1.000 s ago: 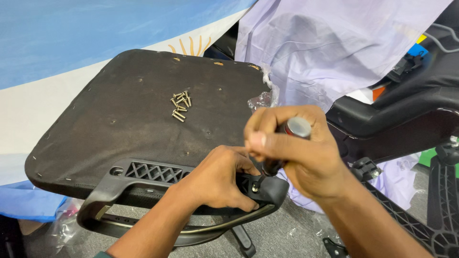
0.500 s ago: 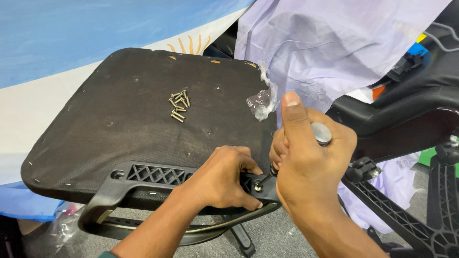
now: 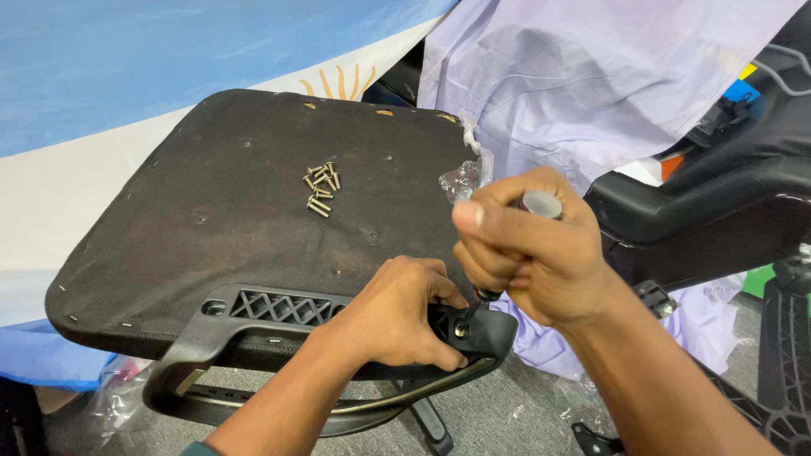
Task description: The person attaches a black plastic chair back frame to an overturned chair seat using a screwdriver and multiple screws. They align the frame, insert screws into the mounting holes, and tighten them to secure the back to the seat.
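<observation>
grey carpet lay under everything, with a blue and white cloth behind and a pale lilac sheet [image 3: 591,93] draped to the right. on it sat an upturned chair seat [image 3: 211,228], its dark underside facing up, with a small heap of loose screws [image 3: 321,189] resting near the middle and a scrap of clear plastic wrap [image 3: 460,179] at its far edge. the black plastic armrest [image 3: 253,338] ran along the near edge of the seat. the left hand [image 3: 393,314] was curled over the armrest's bracket, fingers pressed down to pin it against the seat. the right hand [image 3: 528,249] was closed in a fist around the handle of a screwdriver [image 3: 541,204], whose tip met a screw [image 3: 460,329] in the bracket just beside the left fingertips. judging by this, the fastening of the armrest was under way, and the next move would call for keeping the blade seated squarely while the bracket was kept from shifting. another black chair part [image 3: 718,203] stood well apart to the right.
</observation>
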